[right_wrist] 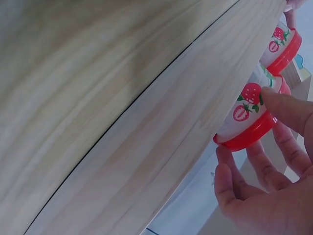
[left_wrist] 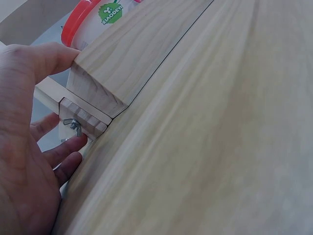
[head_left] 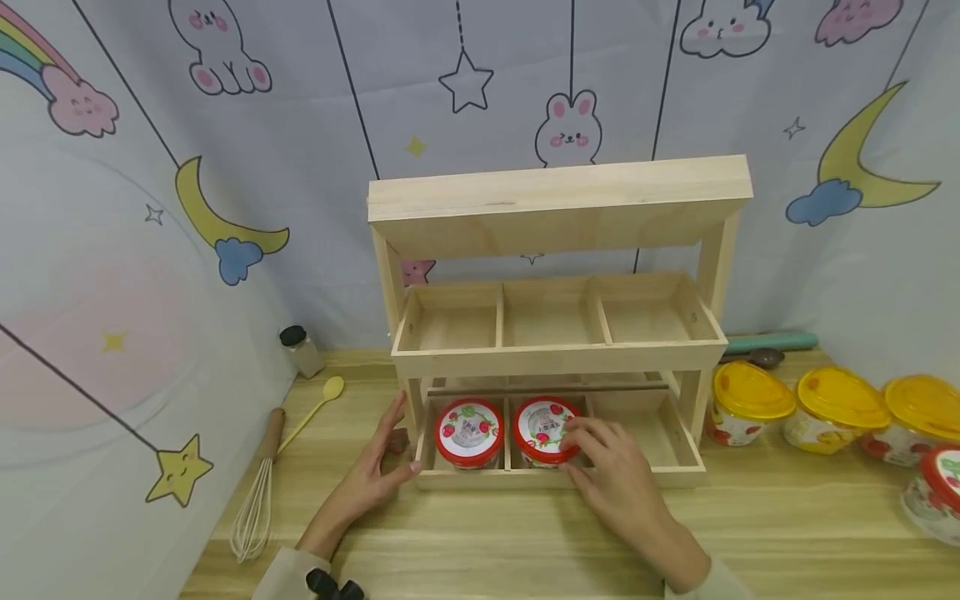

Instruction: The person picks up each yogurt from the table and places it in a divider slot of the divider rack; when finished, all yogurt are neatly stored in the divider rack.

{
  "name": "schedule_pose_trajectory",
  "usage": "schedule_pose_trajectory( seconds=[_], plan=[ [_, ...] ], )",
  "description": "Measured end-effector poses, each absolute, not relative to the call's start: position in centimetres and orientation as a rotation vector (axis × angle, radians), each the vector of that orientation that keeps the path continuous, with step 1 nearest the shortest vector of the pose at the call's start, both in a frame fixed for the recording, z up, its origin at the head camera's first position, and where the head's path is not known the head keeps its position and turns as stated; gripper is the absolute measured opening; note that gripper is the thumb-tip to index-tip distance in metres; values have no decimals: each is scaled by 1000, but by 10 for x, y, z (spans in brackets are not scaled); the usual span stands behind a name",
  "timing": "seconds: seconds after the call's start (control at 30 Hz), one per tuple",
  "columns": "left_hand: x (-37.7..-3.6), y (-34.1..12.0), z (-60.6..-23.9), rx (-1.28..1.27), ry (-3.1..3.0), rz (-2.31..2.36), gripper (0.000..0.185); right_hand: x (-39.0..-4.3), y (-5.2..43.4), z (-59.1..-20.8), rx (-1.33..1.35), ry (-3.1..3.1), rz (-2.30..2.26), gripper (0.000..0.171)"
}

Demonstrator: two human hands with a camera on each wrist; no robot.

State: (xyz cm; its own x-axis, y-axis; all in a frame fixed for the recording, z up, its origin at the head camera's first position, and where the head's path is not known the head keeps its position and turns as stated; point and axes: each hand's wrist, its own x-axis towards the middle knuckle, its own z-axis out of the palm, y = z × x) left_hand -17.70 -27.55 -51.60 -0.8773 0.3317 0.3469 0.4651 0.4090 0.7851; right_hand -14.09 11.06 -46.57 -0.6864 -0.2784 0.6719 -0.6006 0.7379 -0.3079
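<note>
A two-tier wooden rack (head_left: 558, 360) stands on the table. In its lower tray, a red-lidded tub with strawberry prints (head_left: 469, 433) sits in the left compartment and a second red-lidded tub (head_left: 545, 425) in the middle one. My right hand (head_left: 618, 475) holds the middle tub, fingers at its lid and thumb on its printed side (right_wrist: 250, 105). The left hand (head_left: 367, 479) grips the rack's lower left corner. Its thumb touches the tray's front corner (left_wrist: 100, 85), and the fingers lie by the side post with a wing nut (left_wrist: 73, 125).
Yellow-lidded tubs (head_left: 840, 408) and another red-lidded tub (head_left: 941, 492) stand at the right. A whisk (head_left: 255, 508), a yellow spoon (head_left: 311, 412) and a black-capped jar (head_left: 302, 350) are at the left. A teal-handled utensil (head_left: 780, 342) lies behind the rack's right side.
</note>
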Motion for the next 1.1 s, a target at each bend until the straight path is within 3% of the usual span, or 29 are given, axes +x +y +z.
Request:
schedule_pose_trajectory(
  seconds=[0.47,1.1],
  plan=[
    [-177,-275,-517,-757,-2480,-1430,102,-135,121,-458,649,-2344,742,49],
    [-179,-275,-519,-716,-2526,-1418,102,-105,202,-453,314,-2500,938,62]
  ],
)
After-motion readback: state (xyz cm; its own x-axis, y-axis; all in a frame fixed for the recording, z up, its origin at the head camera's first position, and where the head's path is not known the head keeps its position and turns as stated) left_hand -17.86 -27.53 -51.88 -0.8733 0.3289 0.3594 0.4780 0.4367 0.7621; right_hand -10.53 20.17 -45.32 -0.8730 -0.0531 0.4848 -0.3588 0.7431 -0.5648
